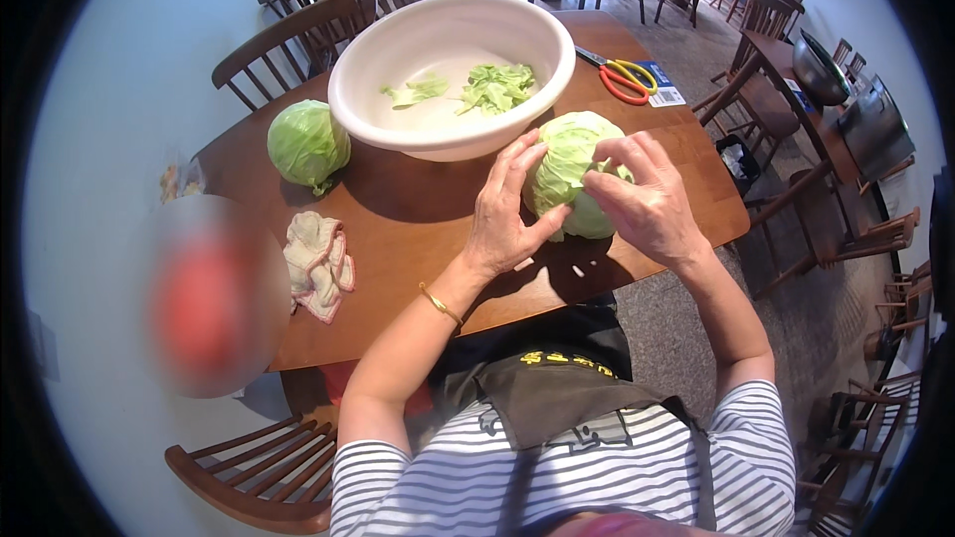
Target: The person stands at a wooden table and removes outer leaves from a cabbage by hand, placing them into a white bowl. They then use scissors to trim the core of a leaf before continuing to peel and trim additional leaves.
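A pale green cabbage (569,151) stands near the table's front right edge, between my hands. My left hand (502,217) is curved around its left side, thumb along the front, holding it steady. With thumb and fingers pinched, my right hand (652,201) grips the edge of a leaf at the cabbage's right side. Just beyond sits a large white basin (383,50) with torn cabbage leaves (497,88) on its bottom. A second whole cabbage (306,144) rests left of the basin.
Scissors (629,80) with red and yellow handles lie on the wooden table (418,239), beside a blue-and-white packet (665,86). A crumpled cloth (318,264) is at the left. Wooden chairs (284,50) stand around; a metal pot (875,129) is on another table at right.
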Motion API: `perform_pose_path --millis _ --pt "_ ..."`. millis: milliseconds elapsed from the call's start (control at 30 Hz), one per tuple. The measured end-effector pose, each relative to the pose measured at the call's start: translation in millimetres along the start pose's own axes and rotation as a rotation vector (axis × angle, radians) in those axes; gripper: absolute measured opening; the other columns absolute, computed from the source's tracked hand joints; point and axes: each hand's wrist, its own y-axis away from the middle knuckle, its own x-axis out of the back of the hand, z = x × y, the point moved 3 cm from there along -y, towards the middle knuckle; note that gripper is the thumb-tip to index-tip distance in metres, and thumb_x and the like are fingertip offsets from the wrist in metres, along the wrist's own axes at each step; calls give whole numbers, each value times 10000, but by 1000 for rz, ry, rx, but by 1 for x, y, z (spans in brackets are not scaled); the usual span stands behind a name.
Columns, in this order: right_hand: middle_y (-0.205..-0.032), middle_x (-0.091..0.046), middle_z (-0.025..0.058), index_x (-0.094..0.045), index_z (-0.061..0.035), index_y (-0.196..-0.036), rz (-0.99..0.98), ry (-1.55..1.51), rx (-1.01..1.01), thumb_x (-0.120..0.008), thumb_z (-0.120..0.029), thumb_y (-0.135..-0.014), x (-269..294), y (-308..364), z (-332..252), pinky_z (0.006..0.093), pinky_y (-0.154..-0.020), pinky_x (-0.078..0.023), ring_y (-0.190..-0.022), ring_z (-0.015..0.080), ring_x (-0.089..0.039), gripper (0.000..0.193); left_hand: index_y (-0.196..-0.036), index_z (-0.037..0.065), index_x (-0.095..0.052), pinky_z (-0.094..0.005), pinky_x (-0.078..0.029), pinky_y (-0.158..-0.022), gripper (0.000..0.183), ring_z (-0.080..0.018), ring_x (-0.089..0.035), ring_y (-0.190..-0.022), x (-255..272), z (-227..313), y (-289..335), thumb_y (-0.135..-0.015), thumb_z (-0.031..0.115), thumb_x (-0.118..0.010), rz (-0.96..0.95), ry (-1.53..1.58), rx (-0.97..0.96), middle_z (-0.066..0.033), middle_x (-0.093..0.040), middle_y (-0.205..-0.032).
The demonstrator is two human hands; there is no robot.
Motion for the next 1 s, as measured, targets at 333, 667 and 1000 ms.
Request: perform_pose_path --millis 333,667,1000 --pt "-857 -616 79 -575 -40 -909 161 -408 -217 -601 -11 -871 -7 12 -3 317 -651 -529 -734 236 -635 54 -1333 165 -602 -489 -349 -1105 532 -378 -405 -1350 -8 15 -14 -820 220 -733 -77 -126 -61 -131 -443 -1463" --pt "-943 -619 35 -585 -17 -1079 223 -819 -599 -694 -42 -847 7 34 34 239 -704 -496 -790 94 -583 258 -1226 100 -656 -465 -405 -1066 413 -365 -486 -1282 -7 24 -21 -826 172 -732 -1 -130 -70 -145 -539 -1360" --pt "-908 -550 168 -529 -19 -937 -24 -212 -403 -709 -127 -822 6 2 6 416 -674 -519 -781 350 -626 239 -1079 55 -689 -397 -540 -800 284 -310 -646 -951 -1 28 -50 -833 190 -737 40 -231 -88 -120 -658 -1085"
